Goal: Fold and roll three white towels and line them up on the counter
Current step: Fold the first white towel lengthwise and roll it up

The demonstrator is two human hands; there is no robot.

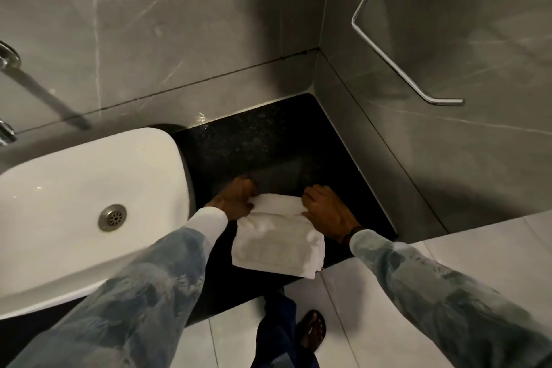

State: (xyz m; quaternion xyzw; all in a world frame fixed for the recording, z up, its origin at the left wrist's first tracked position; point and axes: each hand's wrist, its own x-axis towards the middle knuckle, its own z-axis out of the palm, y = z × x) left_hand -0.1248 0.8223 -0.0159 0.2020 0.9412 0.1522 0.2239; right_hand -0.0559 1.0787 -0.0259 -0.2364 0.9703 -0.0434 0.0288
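One white towel [277,240] lies folded into a narrow strip on the black speckled counter [268,140], its near end reaching the counter's front edge. The far end is curled over into the start of a roll. My left hand [234,199] grips the left side of that rolled end. My right hand [325,209] grips its right side, fingers bent over the cloth. No other towel shows in this view.
A white basin [74,194] with a metal drain [112,217] fills the counter's left side, with a chrome tap [44,92] above it. Grey tiled walls close the back and right. A chrome towel rail [388,48] hangs on the right wall. White floor tiles and my sandalled foot [310,329] lie below.
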